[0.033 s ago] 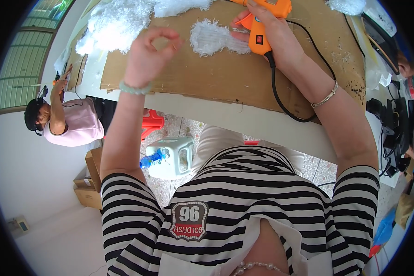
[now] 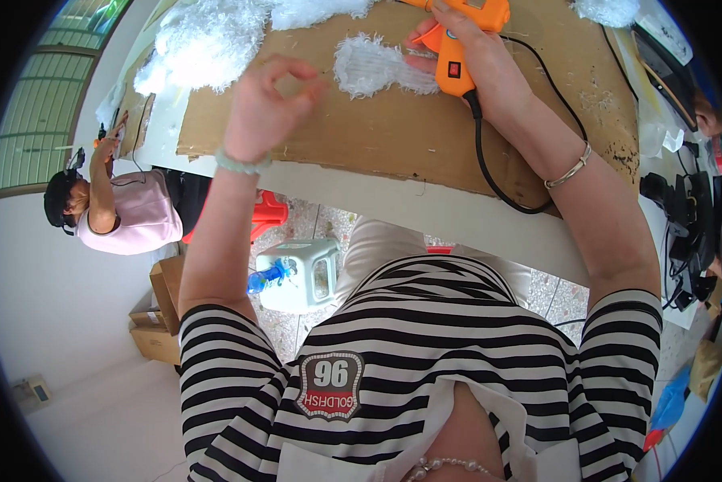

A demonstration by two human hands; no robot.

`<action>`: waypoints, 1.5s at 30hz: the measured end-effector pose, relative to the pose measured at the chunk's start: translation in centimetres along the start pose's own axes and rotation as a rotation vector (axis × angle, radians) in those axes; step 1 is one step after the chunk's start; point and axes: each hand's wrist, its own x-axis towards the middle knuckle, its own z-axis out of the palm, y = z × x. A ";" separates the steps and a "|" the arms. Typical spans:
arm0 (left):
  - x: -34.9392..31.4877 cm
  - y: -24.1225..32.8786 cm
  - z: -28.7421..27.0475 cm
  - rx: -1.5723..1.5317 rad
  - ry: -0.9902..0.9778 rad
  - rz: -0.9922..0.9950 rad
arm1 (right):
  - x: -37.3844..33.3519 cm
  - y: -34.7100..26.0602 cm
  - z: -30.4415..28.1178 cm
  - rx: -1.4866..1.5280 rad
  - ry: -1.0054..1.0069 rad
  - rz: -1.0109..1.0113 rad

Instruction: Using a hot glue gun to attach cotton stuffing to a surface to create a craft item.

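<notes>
On the brown cardboard (image 2: 361, 138) before me lies 1 white fluffy strip (image 2: 367, 66), its right end running up to the fingers of my right hand (image 2: 501, 74). That hand is wrapped around an orange tool (image 2: 456, 87) with a red switch, and together they cover the strip's right end; whether my fingers press on it I cannot tell. My left hand (image 2: 266, 108) hangs left of the strip, apart from it, fingers loosely curled and blurred; nothing shows in them, though I cannot tell whether a thin fibre is pinched there.

A black cable (image 2: 483, 165) leaves the tool's handle, loops past the cardboard's near edge, passes behind my right forearm and climbs again beyond it, so my arm sits across the loop. More fluff crowds the far side: 1 large white heap (image 2: 204, 48) beyond my left hand, 1 smaller clump (image 2: 317, 10) beside it, and another tuft (image 2: 606, 10) far right. Dark devices (image 2: 682, 217) with tangled cords stand at the right. Below the table, my left forearm partly blocks a red stool (image 2: 270, 210) near a pale jug (image 2: 317, 269).
</notes>
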 end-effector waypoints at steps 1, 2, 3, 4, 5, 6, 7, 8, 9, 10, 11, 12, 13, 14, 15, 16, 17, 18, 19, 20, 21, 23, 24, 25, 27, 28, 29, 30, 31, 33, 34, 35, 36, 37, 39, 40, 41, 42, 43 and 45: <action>-1.1 0.2 0.4 0.176 0.017 0.090 | 0.2 0.2 -0.2 0.005 -0.006 0.000; -1.6 1.1 0.8 0.274 0.014 0.081 | 0.3 0.4 -0.2 0.004 -0.018 -0.017; -1.8 1.5 1.2 0.280 0.015 0.079 | 0.4 0.6 -0.3 0.002 -0.029 -0.035; -1.9 1.7 1.6 0.298 0.028 0.100 | 0.4 0.7 -0.5 0.005 -0.034 -0.035; -2.0 1.9 2.0 0.315 0.043 0.120 | 0.3 0.5 -0.4 -0.004 -0.033 -0.029; -2.0 2.0 2.4 0.319 0.045 0.118 | 0.2 0.4 -0.4 -0.013 -0.032 -0.023; -1.8 1.9 2.7 0.321 0.075 0.119 | 0.2 0.4 -0.3 -0.012 -0.035 -0.024; -1.5 1.8 3.0 0.321 0.103 0.124 | 0.2 0.4 -0.3 -0.002 -0.030 -0.036; -1.2 1.7 3.2 0.322 0.102 0.128 | 0.2 0.4 -0.3 0.009 -0.024 -0.049; -0.8 1.6 3.4 0.319 0.111 0.170 | 0.3 0.5 -0.5 0.011 -0.023 -0.052; -0.6 1.5 3.6 0.316 0.121 0.213 | 0.4 0.7 -0.6 0.006 -0.064 -0.069; -0.4 1.3 3.7 0.316 0.119 0.216 | 0.4 0.8 -0.7 0.002 -0.106 -0.085; -0.1 1.2 3.9 0.318 0.115 0.225 | 0.4 0.8 -0.8 0.004 -0.103 -0.087; 0.1 1.1 4.0 0.319 0.109 0.233 | 0.4 0.8 -0.8 0.008 -0.107 -0.076; 0.4 1.0 4.1 0.317 0.105 0.235 | 0.4 0.9 -0.7 0.011 -0.110 -0.065; 0.6 1.1 4.1 0.314 0.114 0.235 | 0.4 0.9 -0.7 0.013 -0.107 -0.065; 0.9 1.1 4.0 0.311 0.122 0.236 | 0.4 0.9 -0.6 0.032 -0.098 -0.071; 1.0 1.0 3.9 0.310 0.119 0.238 | 0.5 1.0 -0.7 0.050 -0.089 -0.077; 1.0 0.8 3.5 0.145 0.243 0.046 | 0.6 1.1 -0.8 0.052 -0.086 -0.077; 1.0 0.6 3.1 -0.021 0.363 -0.149 | 0.8 1.3 -0.9 0.052 -0.105 -0.094; 0.8 0.5 2.7 -0.019 0.359 -0.149 | 0.9 1.4 -0.9 0.052 -0.125 -0.111; 0.3 0.3 2.0 0.049 0.360 -0.181 | 1.0 1.4 -0.9 0.053 -0.119 -0.106; -0.1 -0.1 2.2 0.051 0.337 -0.053 | 1.0 1.4 -0.9 0.050 -0.116 -0.102; -0.3 -0.1 2.3 0.052 0.335 -0.053 | 1.0 1.2 -0.9 0.052 -0.115 -0.101; -0.8 0.7 2.9 0.197 0.199 0.141 | 0.8 1.0 -0.7 0.025 -0.112 -0.106; -0.6 1.0 3.4 0.196 0.199 0.142 | 0.8 1.1 -0.8 0.024 -0.112 -0.106; -0.4 1.3 3.9 0.267 0.152 0.222 | 0.8 1.1 -0.8 0.032 -0.116 -0.112; -0.1 1.6 4.1 0.336 0.105 0.302 | 0.8 1.1 -0.8 0.039 -0.120 -0.117; 0.1 1.8 4.1 0.337 0.108 0.301 | 0.7 1.0 -0.7 0.037 -0.123 -0.118; 1.0 2.0 4.2 0.311 0.147 0.279 | 0.4 0.7 -0.8 0.063 -0.110 -0.079; 1.5 1.8 3.8 0.309 0.148 0.283 | 0.6 0.8 -0.9 0.061 -0.108 -0.083; 1.9 1.3 3.0 0.081 0.282 0.091 | 0.9 1.2 -1.1 0.062 -0.117 -0.099; 2.2 0.8 2.3 -0.147 0.413 -0.106 | 1.0 1.4 -1.1 0.062 -0.129 -0.113; 2.4 0.4 2.0 -0.147 0.411 -0.105 | 1.0 1.4 -1.1 0.064 -0.128 -0.113; 2.4 -0.6 1.6 0.109 0.331 -0.074 | 0.9 1.1 -0.8 0.076 -0.115 -0.073; 2.2 -1.6 2.0 0.184 0.268 0.013 | 0.8 1.0 -0.7 0.078 -0.119 -0.074; 2.2 -1.6 2.3 0.183 0.267 0.014 | 0.6 0.9 -0.8 0.070 -0.114 -0.062; 2.3 -1.6 2.8 0.248 0.193 0.106 | 0.5 0.8 -0.9 0.063 -0.109 -0.050; 2.4 -1.5 3.3 0.312 0.118 0.198 | 0.5 0.7 -0.8 0.063 -0.105 -0.050; 3.1 -0.4 3.3 0.281 0.031 0.094 | 0.4 0.5 -0.6 0.061 -0.092 -0.045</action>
